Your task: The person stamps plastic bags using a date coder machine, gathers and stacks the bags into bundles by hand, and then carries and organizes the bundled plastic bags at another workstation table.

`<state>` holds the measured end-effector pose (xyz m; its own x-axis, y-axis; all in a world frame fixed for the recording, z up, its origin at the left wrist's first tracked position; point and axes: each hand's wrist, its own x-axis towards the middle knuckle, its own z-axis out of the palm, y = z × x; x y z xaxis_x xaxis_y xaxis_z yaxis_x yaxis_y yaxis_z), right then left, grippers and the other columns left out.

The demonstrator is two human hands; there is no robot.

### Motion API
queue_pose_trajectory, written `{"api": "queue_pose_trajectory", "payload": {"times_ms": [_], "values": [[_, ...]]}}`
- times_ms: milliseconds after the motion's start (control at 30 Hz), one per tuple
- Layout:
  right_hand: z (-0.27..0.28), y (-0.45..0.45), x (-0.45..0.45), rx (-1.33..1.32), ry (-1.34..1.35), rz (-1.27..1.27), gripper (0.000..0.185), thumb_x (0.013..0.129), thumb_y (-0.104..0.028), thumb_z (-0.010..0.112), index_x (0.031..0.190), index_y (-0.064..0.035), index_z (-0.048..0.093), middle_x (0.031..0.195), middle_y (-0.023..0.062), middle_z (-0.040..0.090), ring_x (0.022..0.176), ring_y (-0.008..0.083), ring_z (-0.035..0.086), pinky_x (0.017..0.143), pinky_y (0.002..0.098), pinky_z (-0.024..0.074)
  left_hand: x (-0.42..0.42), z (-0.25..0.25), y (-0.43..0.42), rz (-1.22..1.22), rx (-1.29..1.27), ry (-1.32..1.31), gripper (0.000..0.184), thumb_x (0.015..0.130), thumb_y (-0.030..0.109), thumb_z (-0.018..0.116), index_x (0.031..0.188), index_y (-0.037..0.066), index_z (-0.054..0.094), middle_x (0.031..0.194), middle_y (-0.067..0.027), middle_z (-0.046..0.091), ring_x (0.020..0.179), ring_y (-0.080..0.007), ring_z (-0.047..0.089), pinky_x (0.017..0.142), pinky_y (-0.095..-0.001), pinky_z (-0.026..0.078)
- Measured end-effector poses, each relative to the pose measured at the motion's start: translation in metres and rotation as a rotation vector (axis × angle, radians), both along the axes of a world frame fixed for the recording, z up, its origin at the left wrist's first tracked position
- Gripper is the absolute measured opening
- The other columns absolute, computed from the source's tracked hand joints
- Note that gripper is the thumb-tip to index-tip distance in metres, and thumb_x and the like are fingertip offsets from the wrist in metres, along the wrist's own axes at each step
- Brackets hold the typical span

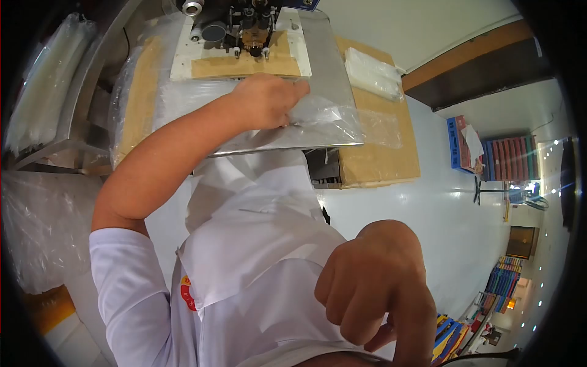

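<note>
My left hand [269,101] reaches to the metal work surface [257,142] in front of a machine. Its fingers are closed on a clear plastic bag [324,116], which spreads to the right across the surface edge. Just beyond the hand is the machine's white base [183,55], with tan strips [244,66] on it and a dark metal head [254,37] above. Close to the camera at lower right, my right hand [373,281] is raised with fingers curled and the index finger pointing towards the camera. I see nothing in it.
Right of the machine, folded plastic bags [373,73] lie on a cardboard sheet [379,162]. More clear plastic [52,85] fills a metal rack at left. Crates [461,144] and stacked coloured items [504,284] stand farther off on the right.
</note>
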<state>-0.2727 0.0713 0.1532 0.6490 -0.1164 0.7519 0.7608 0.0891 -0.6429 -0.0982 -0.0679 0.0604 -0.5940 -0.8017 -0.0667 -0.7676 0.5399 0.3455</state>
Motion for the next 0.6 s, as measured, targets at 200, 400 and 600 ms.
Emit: {"api": "queue_pose_trajectory", "payload": {"times_ms": [200,400,600], "values": [[-0.005,0.001,-0.009,0.002,0.012,-0.037,0.011,0.095,-0.013,0.064,0.097,-0.0050,0.070,0.066,0.0040,0.055,0.046,0.0140,0.049,0.041,0.0298,0.0296,0.002,-0.009,-0.003,-0.024,-0.058,0.044,0.043,0.080,0.019,0.073,0.115,0.006,0.051,0.089,-0.0161,0.070,0.092,-0.0381,0.068,0.077,-0.0491,0.052],[-0.030,-0.076,-0.042,-0.371,0.758,-1.317,0.045,0.076,-0.011,0.081,0.118,-0.0005,0.067,0.106,0.0142,0.070,0.093,0.0293,0.068,0.086,0.0419,0.0529,0.003,-0.010,-0.001,-0.019,-0.122,0.062,0.044,0.078,0.019,0.073,0.114,0.006,0.051,0.087,-0.0161,0.070,0.091,-0.0382,0.068,0.077,-0.0497,0.052],[-0.110,-0.125,-0.044,-0.337,1.099,-1.397,0.061,0.070,-0.015,0.086,0.127,-0.0093,0.064,0.114,0.0147,0.070,0.094,0.0320,0.064,0.081,0.0397,0.0524,0.002,-0.008,-0.004,-0.005,-0.082,0.025,0.048,0.076,0.019,0.074,0.117,0.006,0.052,0.089,-0.0164,0.071,0.092,-0.0386,0.068,0.078,-0.0500,0.052]]}}
